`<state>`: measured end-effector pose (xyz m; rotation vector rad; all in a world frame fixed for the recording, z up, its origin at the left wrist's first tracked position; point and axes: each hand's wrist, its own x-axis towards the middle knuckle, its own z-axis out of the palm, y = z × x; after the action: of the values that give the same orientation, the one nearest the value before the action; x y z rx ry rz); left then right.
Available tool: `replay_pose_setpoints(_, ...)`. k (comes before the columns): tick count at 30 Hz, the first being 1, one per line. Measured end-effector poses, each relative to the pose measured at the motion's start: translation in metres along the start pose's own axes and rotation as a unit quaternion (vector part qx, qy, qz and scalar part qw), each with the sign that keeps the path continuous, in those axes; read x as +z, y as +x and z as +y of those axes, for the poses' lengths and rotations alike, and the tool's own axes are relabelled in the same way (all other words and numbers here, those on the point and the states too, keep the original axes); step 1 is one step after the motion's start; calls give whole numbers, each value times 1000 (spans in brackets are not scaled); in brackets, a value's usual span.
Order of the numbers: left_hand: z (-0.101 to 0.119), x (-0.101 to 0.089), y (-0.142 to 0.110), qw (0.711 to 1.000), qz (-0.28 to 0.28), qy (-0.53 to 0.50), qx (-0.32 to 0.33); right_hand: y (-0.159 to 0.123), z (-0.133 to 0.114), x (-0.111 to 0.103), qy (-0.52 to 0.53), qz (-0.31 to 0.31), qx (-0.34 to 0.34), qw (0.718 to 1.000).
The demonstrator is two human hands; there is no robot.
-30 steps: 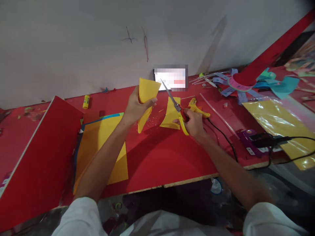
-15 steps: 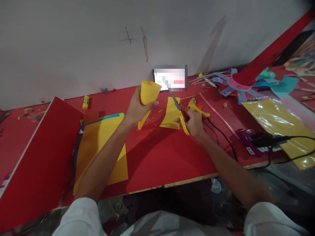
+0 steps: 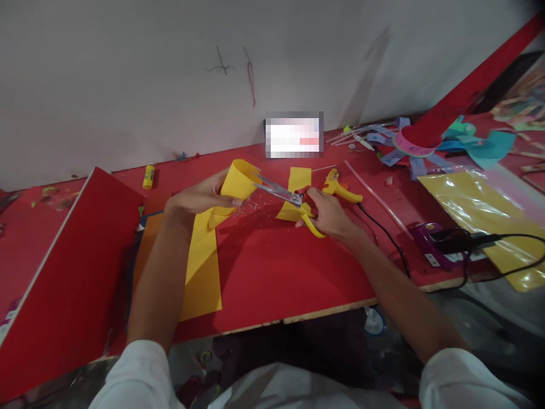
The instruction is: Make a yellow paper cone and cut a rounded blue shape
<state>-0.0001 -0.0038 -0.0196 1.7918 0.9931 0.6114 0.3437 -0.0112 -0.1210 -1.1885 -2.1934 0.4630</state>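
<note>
A red counter [image 3: 276, 272] is running along a grey wall [image 3: 149, 85]. Over its middle, between back and front edges, the left hand [image 3: 200, 195] is holding a curled yellow sheet [image 3: 239, 180], its grip pinching the paper between thumb and fingers. The right hand [image 3: 331, 213] is holding scissors [image 3: 294, 198], its grip folded round their handles; the parted blades are pointing at the sheet's rim, contact being unclear. Toward the back edge, a yellow glue gun [image 3: 340, 190] is lying beyond the right hand.
</note>
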Motion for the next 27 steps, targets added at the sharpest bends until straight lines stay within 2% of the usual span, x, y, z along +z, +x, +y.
replay_pose_setpoints(4,2,0,-2,998,-65,-5,-1,-1,-5,-1,-25,-9,-31,999)
replay_pose_setpoints(8,1,-1,-1,990,-137,-34,1,-2,-5,-2,-53,7,-44,998)
replay_pose_setpoints(14,3,0,3,986,-152,-64,-21,-2,-4,0,-65,38,-70,995)
replay_pose_setpoints(19,2,2,5,979,-182,-95,-5,-4,-4,2,-66,57,-66,994)
replay_pose_setpoints(22,-2,2,4,980,-163,-112,6,-4,-4,2,-64,61,-54,995)
replay_pose_setpoints(27,-2,2,1,996,-67,-65,14,-2,-6,-1,-62,11,-33,997)
